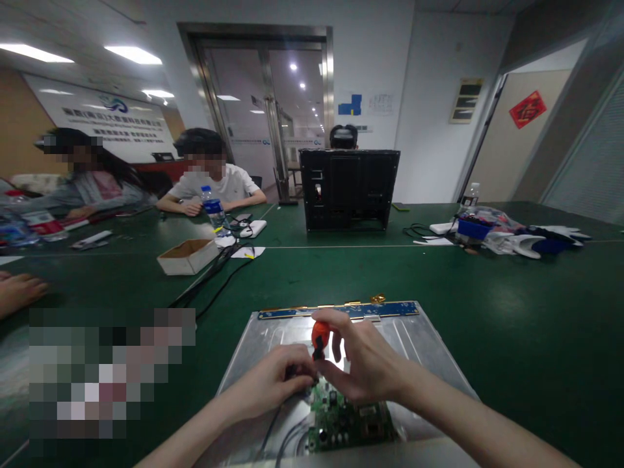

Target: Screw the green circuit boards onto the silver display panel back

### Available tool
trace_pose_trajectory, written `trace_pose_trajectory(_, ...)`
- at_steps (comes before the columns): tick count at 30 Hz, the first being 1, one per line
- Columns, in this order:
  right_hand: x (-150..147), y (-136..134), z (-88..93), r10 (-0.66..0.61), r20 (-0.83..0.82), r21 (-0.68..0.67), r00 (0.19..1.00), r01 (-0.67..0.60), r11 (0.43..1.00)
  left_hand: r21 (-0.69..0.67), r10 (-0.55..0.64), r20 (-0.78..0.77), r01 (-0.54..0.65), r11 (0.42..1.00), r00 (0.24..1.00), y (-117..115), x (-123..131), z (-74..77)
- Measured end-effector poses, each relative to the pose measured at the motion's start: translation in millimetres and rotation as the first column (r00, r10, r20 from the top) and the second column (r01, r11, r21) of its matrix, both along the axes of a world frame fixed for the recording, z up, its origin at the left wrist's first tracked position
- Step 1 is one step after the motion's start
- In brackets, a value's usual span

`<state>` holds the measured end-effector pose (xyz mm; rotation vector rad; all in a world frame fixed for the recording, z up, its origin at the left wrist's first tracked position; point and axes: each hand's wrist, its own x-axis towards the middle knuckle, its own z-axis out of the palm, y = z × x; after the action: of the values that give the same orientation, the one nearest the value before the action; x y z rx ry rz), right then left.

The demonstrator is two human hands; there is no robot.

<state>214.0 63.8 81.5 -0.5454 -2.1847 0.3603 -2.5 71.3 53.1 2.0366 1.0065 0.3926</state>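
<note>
The right hand (pixel 365 359) grips an orange-and-black tool (pixel 320 331) between thumb and fingers, upright above the upper edge of a green circuit board (pixel 341 416). The left hand (pixel 280 379) curls beside the tool's lower end; whether it grasps anything cannot be told. The board lies on a silvery metal panel (pixel 424 354), a blue strip (pixel 397 309) along its far edge, on the green table (pixel 531 325).
</note>
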Motion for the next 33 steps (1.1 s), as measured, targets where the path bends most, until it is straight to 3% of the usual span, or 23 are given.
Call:
trace_pose_trajectory(4, 2.8, -1.2, 5.5, 0.03, -0.033, 0.003, 0.999, -0.03, 1.0, 0.025, -0.013, 0.006, 0.013, 1.0, 1.0, -0.6, -0.8, 0.0)
trace_pose_trajectory(12, 0.4, 3.0, -1.7, -0.036, -0.09, 0.077, 0.995, 0.043, 0.996, 0.037, -0.023, 0.024, 0.023, 0.999, 0.999, -0.4, -1.0, -0.8)
trace_pose_trajectory(18, 1.3, 4.0, -0.3, -0.058, -0.06, 0.057, 0.997, 0.061, 0.996, 0.039, -0.005, 0.008, 0.005, 0.999, 1.0, -0.9, -0.8, -1.1)
trace_pose_trajectory(24, 2.8, -0.5, 6.2, -0.01, -0.027, 0.047, 1.0, 0.011, 0.999, 0.019, 0.008, 0.011, -0.008, 1.0, 1.0, -1.5, -2.0, -2.4)
trace_pose_trajectory(33, -0.2, 3.0, -0.1, -0.006, -0.078, 0.065, 0.997, 0.011, 0.998, 0.012, 0.015, -0.022, -0.015, 1.0, 1.0, -0.2, -2.5, -2.2)
